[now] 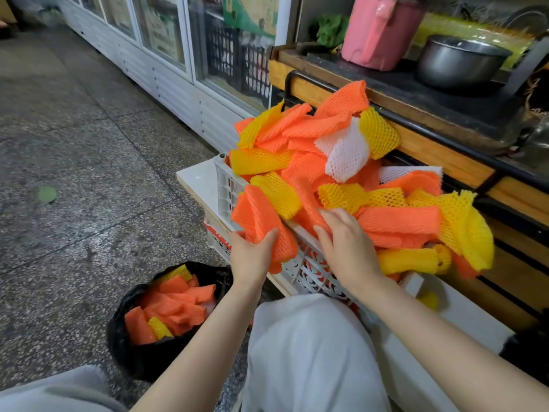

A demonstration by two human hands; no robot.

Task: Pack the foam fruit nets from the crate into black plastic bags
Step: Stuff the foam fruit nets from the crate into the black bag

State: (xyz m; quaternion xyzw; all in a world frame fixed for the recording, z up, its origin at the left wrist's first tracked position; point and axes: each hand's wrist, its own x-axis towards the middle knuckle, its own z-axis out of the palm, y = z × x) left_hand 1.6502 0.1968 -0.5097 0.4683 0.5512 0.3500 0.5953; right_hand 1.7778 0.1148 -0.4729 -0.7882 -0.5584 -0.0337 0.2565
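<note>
Left hand (252,257), at mid-frame, grips an orange net (261,221), thumb on its front and fingers curled behind it, where it hangs over the near-left rim of the crate (221,179). Right hand (347,248), just to the right of it, reaches into the heap with bent fingers and thumb closed on a second net (309,200), also orange. The white crate stands on a pale board (196,179) right of centre and is piled over its rim with loose nets (326,138): mostly orange and yellow, a few white. In the lower left, on the speckled floor (74,144), the black bag (118,331) stands open, holding bagged nets (175,304), orange with two yellow. At upper right a pink jug (377,31) and a metal pot (457,60) sit on a dark counter (371,84).
</note>
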